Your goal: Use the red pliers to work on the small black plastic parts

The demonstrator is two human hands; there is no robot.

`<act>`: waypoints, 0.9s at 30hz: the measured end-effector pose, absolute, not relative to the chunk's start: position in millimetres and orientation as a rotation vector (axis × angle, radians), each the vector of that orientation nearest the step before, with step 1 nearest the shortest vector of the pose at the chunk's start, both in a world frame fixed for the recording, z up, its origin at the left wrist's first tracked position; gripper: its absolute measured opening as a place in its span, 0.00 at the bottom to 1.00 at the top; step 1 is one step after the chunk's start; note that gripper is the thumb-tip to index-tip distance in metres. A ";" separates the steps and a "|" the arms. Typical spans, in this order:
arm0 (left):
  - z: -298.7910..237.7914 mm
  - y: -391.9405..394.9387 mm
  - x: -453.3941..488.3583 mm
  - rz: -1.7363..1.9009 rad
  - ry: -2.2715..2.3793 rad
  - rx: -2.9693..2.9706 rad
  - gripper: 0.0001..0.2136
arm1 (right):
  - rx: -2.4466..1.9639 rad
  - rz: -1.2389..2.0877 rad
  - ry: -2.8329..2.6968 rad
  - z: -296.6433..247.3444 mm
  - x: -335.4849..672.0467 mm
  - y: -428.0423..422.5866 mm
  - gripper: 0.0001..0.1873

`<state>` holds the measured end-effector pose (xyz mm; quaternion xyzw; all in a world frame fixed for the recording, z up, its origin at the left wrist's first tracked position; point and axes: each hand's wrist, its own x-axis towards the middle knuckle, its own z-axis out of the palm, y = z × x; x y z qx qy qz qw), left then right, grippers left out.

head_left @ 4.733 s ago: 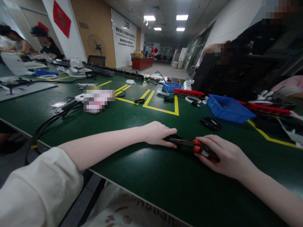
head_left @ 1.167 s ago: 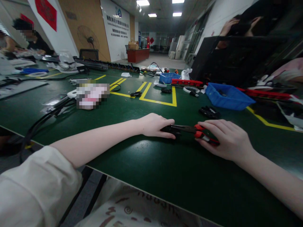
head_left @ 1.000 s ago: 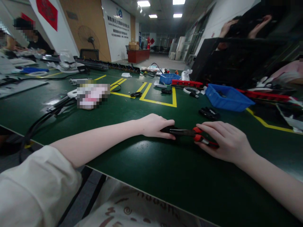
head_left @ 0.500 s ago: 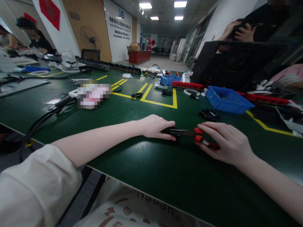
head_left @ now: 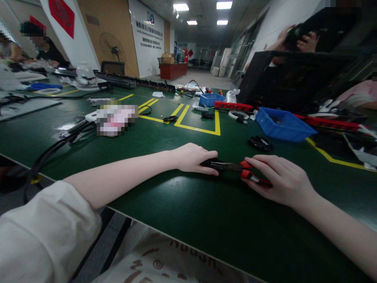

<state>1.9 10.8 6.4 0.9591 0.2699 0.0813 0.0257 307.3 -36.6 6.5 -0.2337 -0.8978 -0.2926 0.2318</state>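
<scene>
My left hand [head_left: 194,160] is closed on a small black part [head_left: 209,164], holding it low over the green table [head_left: 182,212]. Most of that part is hidden by the fingers, so its exact kind cannot be made out. In my right hand [head_left: 281,177] is a pair of pliers [head_left: 246,169] with red and black handles. The plier jaws point left and meet the black part at my left fingertips; whether they grip it is too dark to tell. Just beyond my right hand lies a cluster of black parts [head_left: 260,143].
Two blue bins, a larger one [head_left: 287,127] and a smaller one [head_left: 209,100], stand farther back. Red strips [head_left: 234,106] lie near them. Black cables [head_left: 59,143] and a partly blurred pink item [head_left: 116,120] are at left. A person holds a dark object [head_left: 294,37] behind a black panel [head_left: 294,78].
The pliers and my right hand have shifted very slightly to the left, towards the black part. My left hand has stayed in place.
</scene>
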 end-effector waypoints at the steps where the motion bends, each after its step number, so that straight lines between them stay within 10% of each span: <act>1: 6.5 10.7 2.0 0.250 0.836 2.966 0.22 | -0.640 -0.786 -2.474 6.3 307.6 -36.5 0.28; 27: 6.3 10.4 2.8 0.246 0.866 2.980 0.21 | -0.669 -0.626 -2.537 12.8 307.3 -36.1 0.25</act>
